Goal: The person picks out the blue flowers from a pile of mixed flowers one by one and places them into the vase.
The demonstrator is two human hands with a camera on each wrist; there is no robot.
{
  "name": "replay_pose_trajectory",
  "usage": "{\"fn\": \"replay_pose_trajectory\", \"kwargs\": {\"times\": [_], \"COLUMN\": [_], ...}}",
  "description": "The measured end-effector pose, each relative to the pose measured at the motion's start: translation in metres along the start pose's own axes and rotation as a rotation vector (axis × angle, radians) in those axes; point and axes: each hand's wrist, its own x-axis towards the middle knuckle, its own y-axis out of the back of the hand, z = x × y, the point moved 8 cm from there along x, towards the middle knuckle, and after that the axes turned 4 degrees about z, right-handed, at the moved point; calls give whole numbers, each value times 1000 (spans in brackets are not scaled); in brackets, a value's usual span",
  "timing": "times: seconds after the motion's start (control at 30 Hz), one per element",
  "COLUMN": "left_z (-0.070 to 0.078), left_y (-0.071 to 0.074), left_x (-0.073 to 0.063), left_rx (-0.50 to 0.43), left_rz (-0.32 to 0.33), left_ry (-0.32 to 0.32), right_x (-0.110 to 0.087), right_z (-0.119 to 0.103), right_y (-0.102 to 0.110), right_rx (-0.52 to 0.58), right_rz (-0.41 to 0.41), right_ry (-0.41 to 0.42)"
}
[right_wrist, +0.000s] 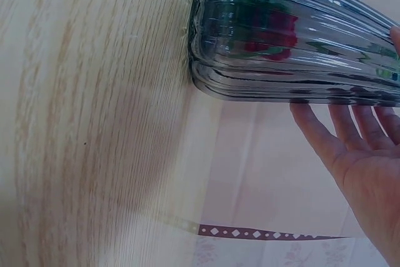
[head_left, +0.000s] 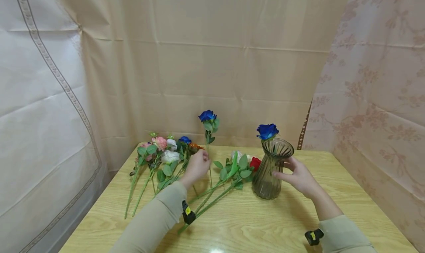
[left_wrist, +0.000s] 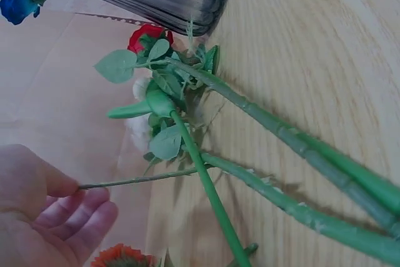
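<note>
My left hand (head_left: 198, 167) pinches the thin stem of an upright blue rose (head_left: 207, 115) above the table. In the left wrist view, that hand (left_wrist: 47, 207) has thumb and fingertips on the stem (left_wrist: 137, 181); the bloom is out of that frame. My right hand (head_left: 299, 175) holds a ribbed, smoky glass vase (head_left: 268, 177) near its neck, thumb toward me and fingers on the far side. Another blue rose (head_left: 267, 131) sits at the vase mouth. The right wrist view shows fingers of the right hand (right_wrist: 375, 173) against the vase's side (right_wrist: 250, 85).
Left on the wooden table (head_left: 245, 223) lies a pile of artificial flowers, including a pink flower (head_left: 160, 143), a white rose (head_left: 170, 156) and an orange flower (head_left: 196, 146). Between the hands lie a red rose (head_left: 255, 163) and several green stems. Curtains (head_left: 232, 68) hang around the table.
</note>
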Motion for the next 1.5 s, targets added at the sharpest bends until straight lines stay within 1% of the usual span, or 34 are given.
{"fn": "replay_pose_trajectory", "kwargs": {"times": [0.17, 0.33, 0.4, 0.5, 0.73, 0.83, 0.97, 1.03, 1.27, 1.37, 1.5], "left_z": [5, 12, 15, 18, 24, 25, 27, 27, 23, 21, 21], "left_y": [12, 26, 31, 36, 44, 46, 49, 50, 52, 52, 53], "left_x": [2, 3, 3, 2, -3, -7, -14, -18, -32, -37, -44], "left_rx": [-27, -35, -45, -62, -87, -105, -126, -145, -211, -229, -227], "left_rz": [62, 113, 123, 125, 99, 82, 62, 45, -17, -31, -44], "left_ry": [-13, -77, -97, -106, -106, -102, -119, -125, -110, -120, -143], "right_x": [0, -1, -2, -2, -2, -2, -2, -1, -1, -1, -1], "right_z": [0, -1, -1, -1, -1, -1, -1, -1, -1, -1, 0], "right_y": [-1, 0, 0, 0, 0, 0, 0, 1, 0, 0, 0], "right_rx": [4, 5, 9, 10, -1, -1, -2, -3, -1, -1, -2], "right_rz": [0, -1, -3, -4, -2, -3, -4, -3, -4, -2, -1], "right_ry": [-2, -5, -8, -10, -15, -18, -20, -17, -8, -10, -13]}}
